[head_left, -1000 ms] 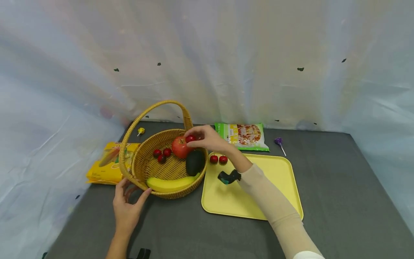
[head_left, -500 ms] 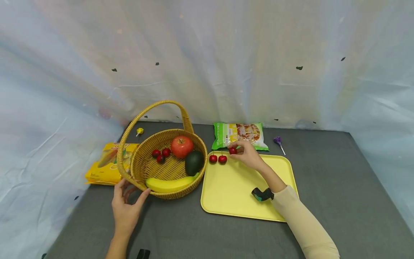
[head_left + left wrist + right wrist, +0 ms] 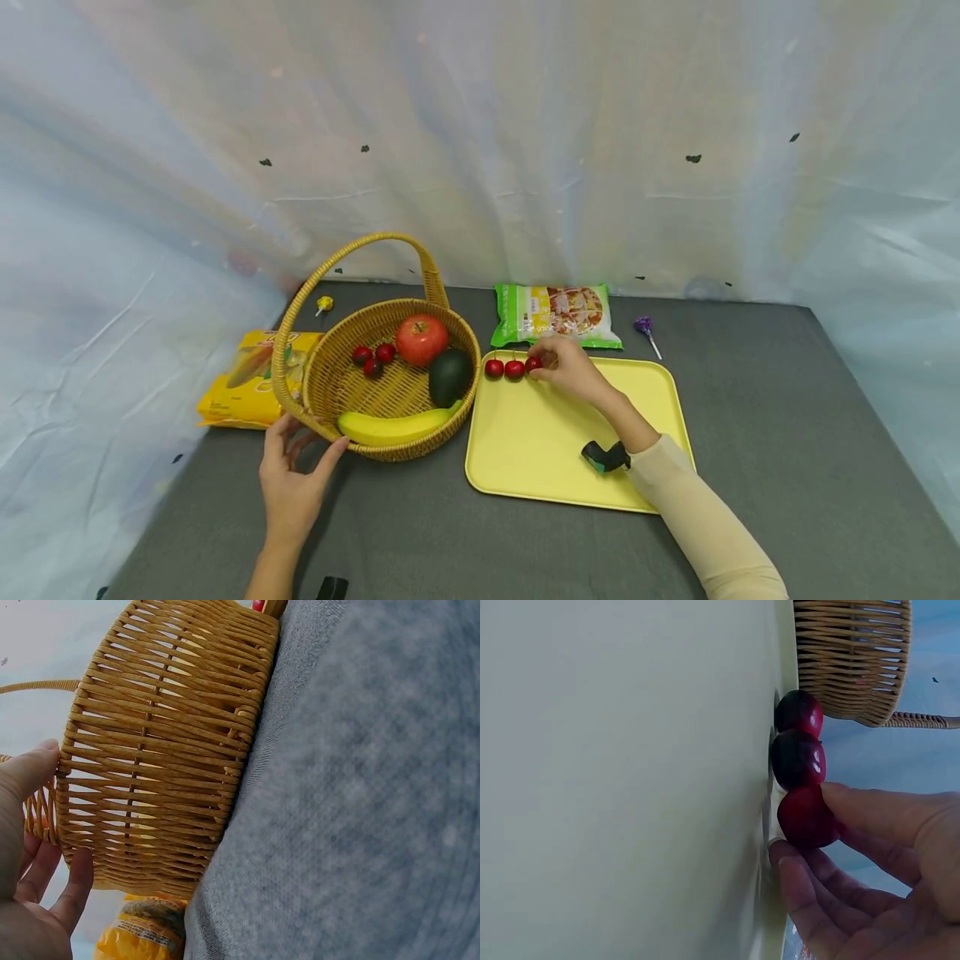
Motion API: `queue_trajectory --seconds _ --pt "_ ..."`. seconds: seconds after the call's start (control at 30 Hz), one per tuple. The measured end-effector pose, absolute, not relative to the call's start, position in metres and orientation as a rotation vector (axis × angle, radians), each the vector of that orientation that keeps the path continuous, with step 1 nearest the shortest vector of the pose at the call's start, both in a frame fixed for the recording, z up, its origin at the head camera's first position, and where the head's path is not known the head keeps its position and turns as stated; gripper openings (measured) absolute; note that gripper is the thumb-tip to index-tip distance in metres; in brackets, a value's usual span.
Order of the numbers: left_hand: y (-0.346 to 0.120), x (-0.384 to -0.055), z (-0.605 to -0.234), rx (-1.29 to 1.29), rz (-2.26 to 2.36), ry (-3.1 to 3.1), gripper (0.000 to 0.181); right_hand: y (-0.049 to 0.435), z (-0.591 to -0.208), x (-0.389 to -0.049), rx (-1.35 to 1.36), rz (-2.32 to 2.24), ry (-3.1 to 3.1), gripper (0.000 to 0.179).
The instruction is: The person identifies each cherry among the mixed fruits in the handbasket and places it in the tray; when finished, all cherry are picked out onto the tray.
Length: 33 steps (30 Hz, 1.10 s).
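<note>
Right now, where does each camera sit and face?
Head: on the head, facing forward and down at basket and tray; left grip, right grip and forearms show.
Left wrist: on that wrist, facing the basket's outer wall; left grip shows.
Right wrist: on that wrist, facing across the tray toward three cherries; right grip shows.
Shared by head and right wrist: those three cherries.

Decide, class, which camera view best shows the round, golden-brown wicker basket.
Head view: the round, golden-brown wicker basket appears almost whole, with inside and arched handle visible. Left wrist shows mainly its woven side close up; right wrist, only a cropped part.
</note>
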<state>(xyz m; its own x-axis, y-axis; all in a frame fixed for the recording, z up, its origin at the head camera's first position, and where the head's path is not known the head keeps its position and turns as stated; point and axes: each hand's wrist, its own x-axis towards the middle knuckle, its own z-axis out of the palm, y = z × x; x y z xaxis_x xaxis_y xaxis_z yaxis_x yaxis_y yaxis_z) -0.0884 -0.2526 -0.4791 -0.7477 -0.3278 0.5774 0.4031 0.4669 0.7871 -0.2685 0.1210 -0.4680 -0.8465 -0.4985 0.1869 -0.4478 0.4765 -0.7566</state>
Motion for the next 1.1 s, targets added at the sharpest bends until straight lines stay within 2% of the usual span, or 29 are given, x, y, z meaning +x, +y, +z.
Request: queue_trajectory --seconds 1.1 --pt "-0.2547 -0.0881 -0.4778 -0.059 -1.331 -2.045 0.072 0.1224 -0.4649 -0.2674 -0.706 -1.277 2.629 0.031"
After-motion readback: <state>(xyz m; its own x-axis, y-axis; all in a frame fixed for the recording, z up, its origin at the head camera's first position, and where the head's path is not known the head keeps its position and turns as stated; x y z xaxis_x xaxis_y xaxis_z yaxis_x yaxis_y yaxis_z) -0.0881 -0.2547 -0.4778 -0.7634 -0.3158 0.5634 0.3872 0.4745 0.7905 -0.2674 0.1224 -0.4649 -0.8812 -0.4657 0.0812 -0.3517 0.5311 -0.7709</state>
